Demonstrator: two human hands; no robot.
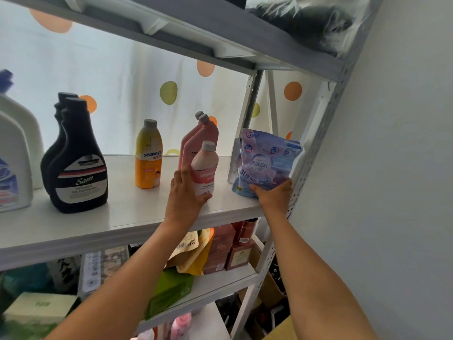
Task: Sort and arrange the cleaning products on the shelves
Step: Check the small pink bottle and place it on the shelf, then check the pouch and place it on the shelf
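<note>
**Both hands on products at the shelf's right end**

Forearms reach up from the bottom edge to the white shelf. Left hand: fingers curled round the lower body of a small pink bottle with a grey cap, grip closed on it; bottle upright, base at or just above the shelf near the front edge, cannot tell which. Right hand: grip closed on the bottom of a purple-blue pouch, which stands upright at the shelf's right end, beside the perforated upright post.

Just behind the small bottle: two tall pink bottles with angled necks, one in front of the other. Left of these, mid-shelf: yellow bottle, grey cap. Further left: two black bottles, front label reading "Sam". Left edge: white jugs, partly cut off. Shelf below: boxes and pouches, crowded.
</note>
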